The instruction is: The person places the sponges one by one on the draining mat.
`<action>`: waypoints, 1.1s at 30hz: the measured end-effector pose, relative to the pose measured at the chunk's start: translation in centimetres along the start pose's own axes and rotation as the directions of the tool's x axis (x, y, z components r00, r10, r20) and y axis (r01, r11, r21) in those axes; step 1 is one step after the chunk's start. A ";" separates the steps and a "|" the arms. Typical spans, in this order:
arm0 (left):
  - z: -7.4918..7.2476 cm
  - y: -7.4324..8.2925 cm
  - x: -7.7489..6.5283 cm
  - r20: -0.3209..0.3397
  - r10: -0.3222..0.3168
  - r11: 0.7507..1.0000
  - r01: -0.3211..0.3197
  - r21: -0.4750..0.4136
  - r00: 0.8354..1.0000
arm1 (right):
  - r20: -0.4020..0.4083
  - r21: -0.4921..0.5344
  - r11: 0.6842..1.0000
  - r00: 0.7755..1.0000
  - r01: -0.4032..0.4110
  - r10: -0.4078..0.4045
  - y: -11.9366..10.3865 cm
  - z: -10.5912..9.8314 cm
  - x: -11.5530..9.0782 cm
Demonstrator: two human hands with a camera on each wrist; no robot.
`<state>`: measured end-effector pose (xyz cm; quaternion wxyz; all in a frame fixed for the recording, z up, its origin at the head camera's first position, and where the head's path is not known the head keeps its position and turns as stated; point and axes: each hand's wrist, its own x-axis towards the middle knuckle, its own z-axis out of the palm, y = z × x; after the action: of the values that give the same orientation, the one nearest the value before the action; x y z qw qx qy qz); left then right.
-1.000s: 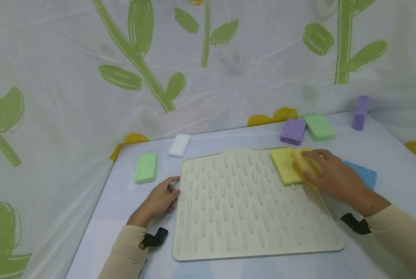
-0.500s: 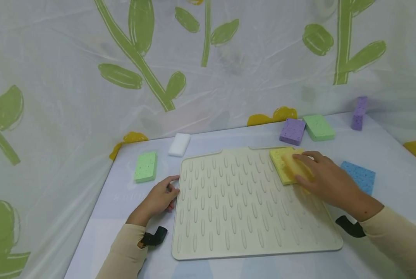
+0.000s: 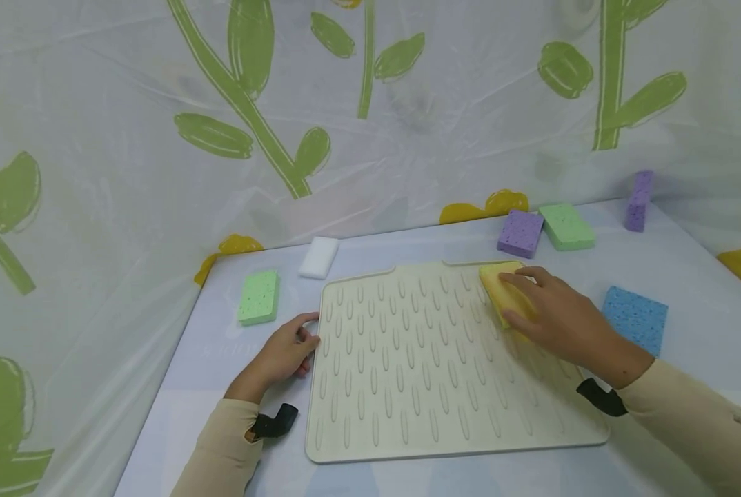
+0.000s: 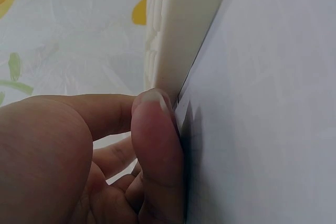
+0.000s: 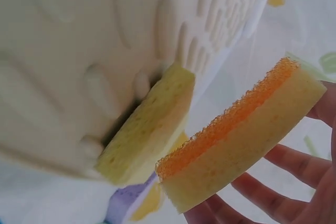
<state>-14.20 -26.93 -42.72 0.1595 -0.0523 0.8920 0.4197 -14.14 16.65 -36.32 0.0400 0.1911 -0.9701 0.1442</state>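
Note:
A cream drying mat (image 3: 408,386) with raised oval ribs lies in front of me. My left hand (image 3: 283,353) has its thumb and forefinger tips against the mat's left edge; the left wrist view shows the thumb (image 4: 157,135) right at that edge. On the mat's far right part lies a yellow sponge (image 5: 149,129). Over it, my right hand (image 3: 563,321) holds a second sponge (image 5: 241,135), pale yellow with a rough orange layer, between thumb and fingers. In the right wrist view a gap shows between the two sponges, and the orange layer faces the lying one.
Right of the mat lies a blue sponge (image 3: 635,319). Behind it are a purple sponge (image 3: 521,233), a green sponge (image 3: 567,226) and an upright purple sponge (image 3: 639,201). A green sponge (image 3: 259,297) and a white sponge (image 3: 319,258) lie at the left. A printed curtain (image 3: 408,159) hangs behind.
My right hand has moved left with the held sponge, which now covers most of the lying yellow one in the head view. More of the blue sponge shows. The left hand stays put.

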 end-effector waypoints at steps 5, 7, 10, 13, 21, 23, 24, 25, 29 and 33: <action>0.0 -0.1 0.0 0.005 0.000 1.000 0.000 0.001 1.000 | -0.001 -0.001 1.000 1.000 0.011 -0.011 -0.9 0.3 0.9; 0.0 -0.1 0.0 0.004 0.001 1.000 -0.001 0.002 1.000 | -0.009 -0.003 1.000 1.000 0.016 -0.016 -1.3 0.4 1.4; -0.1 0.0 0.0 0.001 -0.001 1.000 0.001 0.003 1.000 | -0.010 -0.019 1.000 1.000 0.016 -0.017 -1.9 0.6 2.2; -0.1 -0.1 0.1 0.002 -0.006 1.000 0.006 0.002 1.000 | 0.007 -0.037 0.999 1.000 0.004 -0.004 -2.4 1.0 3.1; -0.1 0.2 0.1 0.003 0.006 1.000 -0.006 -0.001 1.000 | 0.035 -0.048 0.999 0.999 0.006 -0.004 -2.7 2.0 5.0; -0.1 0.2 0.1 0.002 0.002 1.000 -0.002 0.000 1.000 | 0.042 -0.050 0.999 0.999 0.006 -0.004 -2.8 2.2 5.3; -0.1 0.1 0.1 0.001 0.000 1.000 0.000 0.002 1.000 | 0.050 -0.052 0.999 0.999 0.000 0.002 -2.9 2.3 5.4; 0.0 0.1 0.1 0.001 -0.004 1.000 0.004 0.003 1.000 | 0.059 -0.059 0.998 0.998 -0.007 0.010 -3.0 2.4 5.6; 0.0 0.0 0.1 0.000 -0.006 1.000 0.006 0.005 1.000 | 0.094 -0.076 0.996 0.995 -0.037 0.044 -3.4 2.8 6.1; 0.0 -0.1 0.2 -0.002 -0.006 1.000 0.006 0.008 1.000 | 0.113 -0.074 0.996 0.992 -0.046 0.054 -3.8 3.0 6.5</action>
<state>-14.35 -26.97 -42.80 0.1603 -0.0546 0.8937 0.4155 -18.77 10.03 -37.34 -0.0128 0.1732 -0.9798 0.0992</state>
